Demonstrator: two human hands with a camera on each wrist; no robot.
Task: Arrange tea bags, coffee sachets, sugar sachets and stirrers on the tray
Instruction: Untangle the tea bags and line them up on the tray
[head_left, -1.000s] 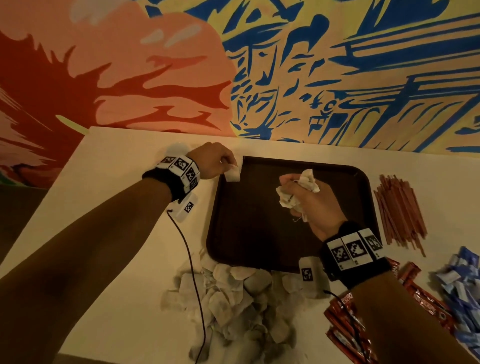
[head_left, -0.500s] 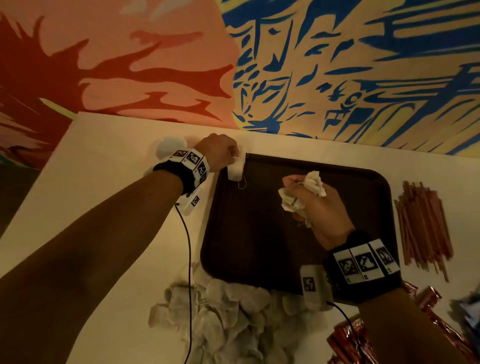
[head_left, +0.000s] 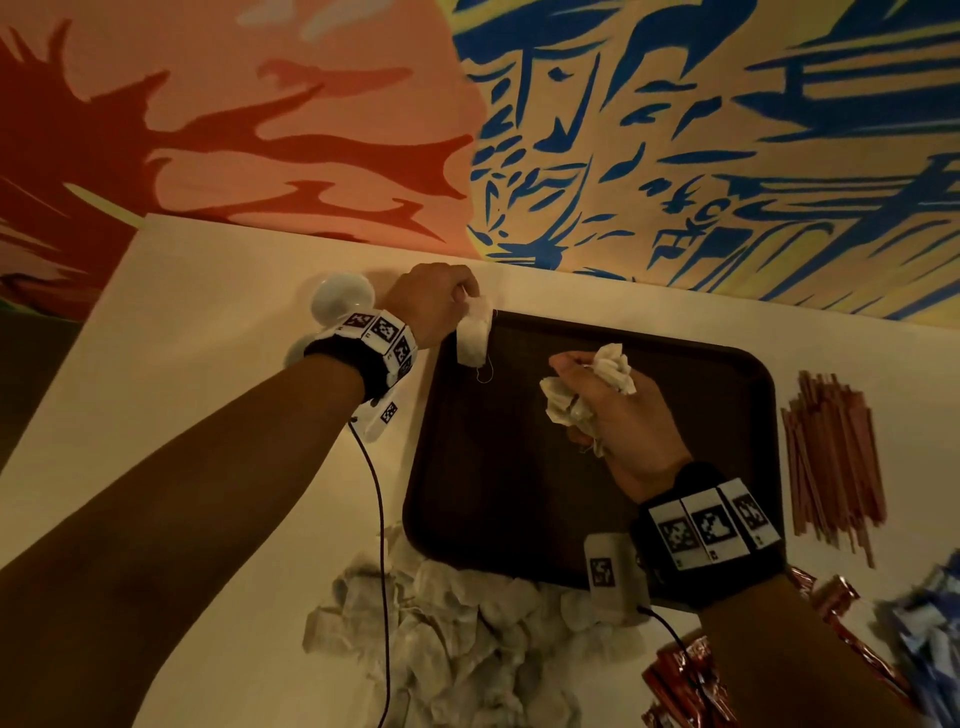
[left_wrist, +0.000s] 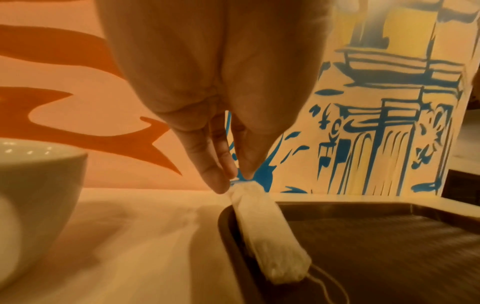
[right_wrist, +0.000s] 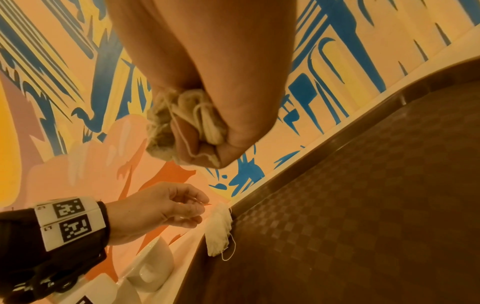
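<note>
From the head view: left hand pinching one tea bag by its top at the far-left corner of the tray, bag hanging long axis down; right hand fisted round a bunch of bags over mid-tray, so left nearer that corner; loose bags near, stirrers right, cup left. From the left wrist: fingertips together on the bag's top edge, its lower end tilted in over the tray rim, string trailing on the floor, cup well left, nothing in the way. From the right wrist: fist clamped on the crumpled bunch above the tray, left hand far-left with its bag draped at the rim.
</note>
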